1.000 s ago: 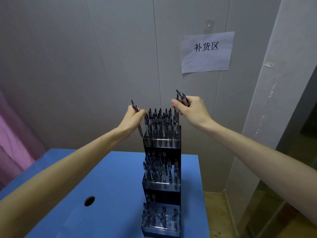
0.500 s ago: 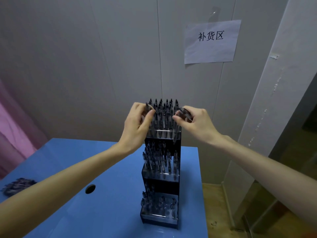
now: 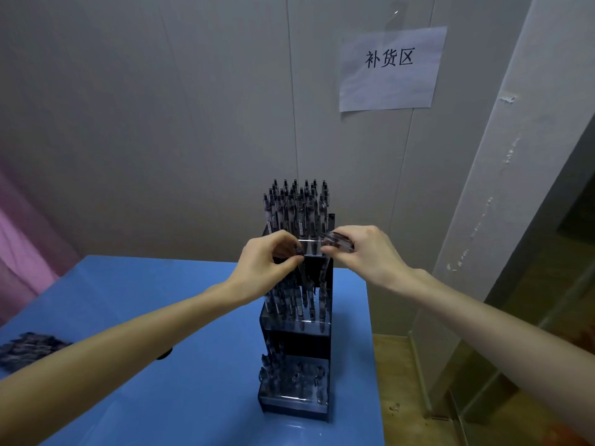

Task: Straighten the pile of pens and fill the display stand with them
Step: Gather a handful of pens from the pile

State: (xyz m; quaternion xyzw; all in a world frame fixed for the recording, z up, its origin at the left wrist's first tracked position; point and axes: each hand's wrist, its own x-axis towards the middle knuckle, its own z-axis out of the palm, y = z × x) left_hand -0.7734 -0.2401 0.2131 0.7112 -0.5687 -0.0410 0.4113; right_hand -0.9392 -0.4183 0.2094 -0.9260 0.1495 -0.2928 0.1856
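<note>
Both hands pinch pens: left hand (image 3: 269, 263), right hand (image 3: 360, 252); display stand (image 3: 294, 344) tiers hold pens (image 3: 296, 209).

A blue bench (image 3: 135, 300) fills the lower left, with a small dark round hole (image 3: 165, 353) in its top. Behind it stands a grey panelled wall (image 3: 161, 107), and a white paper sign (image 3: 390, 68) with three black characters hangs on it, upper right. A pink curtain (image 3: 22, 252) shows at the left edge. At right, a pale pillar (image 3: 502, 156) rises from a wooden floor (image 3: 394, 381).
</note>
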